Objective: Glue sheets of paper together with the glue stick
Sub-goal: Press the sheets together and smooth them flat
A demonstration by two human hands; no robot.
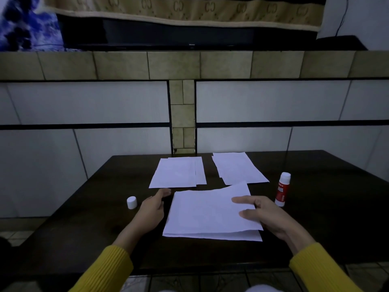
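Judging by the layout, the gluing is partway through. The red-and-white glue stick (282, 189) stands upright on the dark wooden table (315, 207), well right of the near sheets, its waxy tip seemingly exposed, while its small white round cap (132, 202) sits apart on the left. That suggests glue has already gone on, and the step in hand is laying one sheet onto another.

The near pair of white paper sheets (210, 216) lies at the middle of the table in front of the person, the upper sheet slightly skewed and its far right corner lifted. Pressing it flat looks left to do. The right hand (261, 213) pinches the upper sheet's right edge, fingers on top. The left hand (152, 208) hovers just beside the left edge, fingers relaxed, gripping nothing.

Farther back lie two more lots of white paper: a left stack (176, 172) and a right stack (237, 168). Whether these are glued already I cannot tell.
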